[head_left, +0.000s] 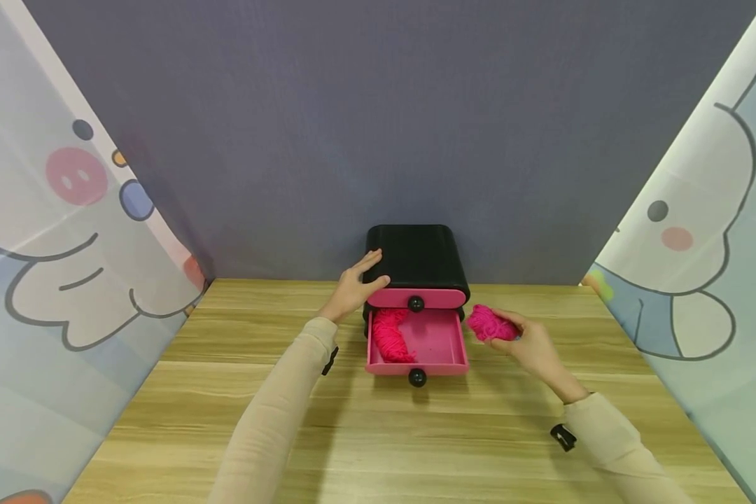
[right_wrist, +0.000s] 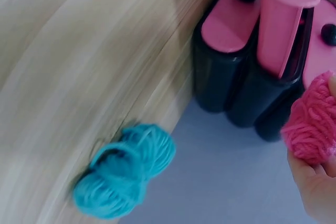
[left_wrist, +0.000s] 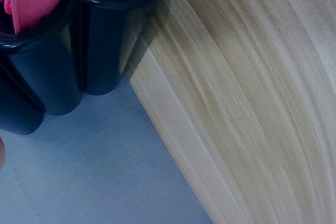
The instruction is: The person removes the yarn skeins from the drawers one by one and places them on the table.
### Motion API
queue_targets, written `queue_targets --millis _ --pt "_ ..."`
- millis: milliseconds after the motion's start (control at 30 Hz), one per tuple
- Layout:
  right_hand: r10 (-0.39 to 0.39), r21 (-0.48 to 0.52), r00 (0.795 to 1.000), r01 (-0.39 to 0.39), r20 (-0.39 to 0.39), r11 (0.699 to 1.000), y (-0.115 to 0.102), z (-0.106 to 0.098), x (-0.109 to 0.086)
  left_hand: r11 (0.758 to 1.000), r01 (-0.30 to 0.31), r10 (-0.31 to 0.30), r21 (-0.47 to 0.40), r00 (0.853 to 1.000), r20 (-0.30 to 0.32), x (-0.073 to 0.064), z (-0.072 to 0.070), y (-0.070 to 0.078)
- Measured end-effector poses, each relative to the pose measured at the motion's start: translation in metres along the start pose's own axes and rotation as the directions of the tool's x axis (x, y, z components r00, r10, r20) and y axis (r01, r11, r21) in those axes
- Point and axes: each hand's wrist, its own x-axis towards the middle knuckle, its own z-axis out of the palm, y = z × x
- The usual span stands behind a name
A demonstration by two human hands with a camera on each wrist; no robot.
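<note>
A small black drawer cabinet [head_left: 416, 255] with pink drawer fronts stands at the back of the table. Its middle drawer [head_left: 437, 336] is pulled out, and a skein of bright pinkish-red yarn [head_left: 390, 337] lies in the left part. My left hand [head_left: 349, 285] rests on the cabinet's top left edge, fingers extended; the left wrist view catches only a sliver of it. To the right of the drawer, my right hand [head_left: 532, 346] pinches a bundle of pink yarn [head_left: 488, 323] between thumb and fingers. In the right wrist view this pink yarn [right_wrist: 314, 121] appears beside the cabinet.
A teal yarn skein [right_wrist: 126, 171] lies on the wooden table [head_left: 409, 448], right of the cabinet; my right hand mostly hides it in the head view. A grey wall panel [head_left: 390, 126] stands behind the cabinet, with cartoon-printed curtains [head_left: 699, 280] at both sides.
</note>
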Motion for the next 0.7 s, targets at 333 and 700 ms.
queue_targets --millis 333,700 --pt "0.081 -0.016 0.997 -0.081 0.002 0.997 0.03 -0.023 0.003 0.999 -0.011 0.012 0.048 1.0 -0.019 -0.002 0.001 0.001" --pt "0.103 -0.11 0.993 -0.108 -0.05 0.988 0.069 -0.037 0.001 0.999 -0.016 0.017 0.031 1.0 -0.01 -0.007 0.0 0.011"
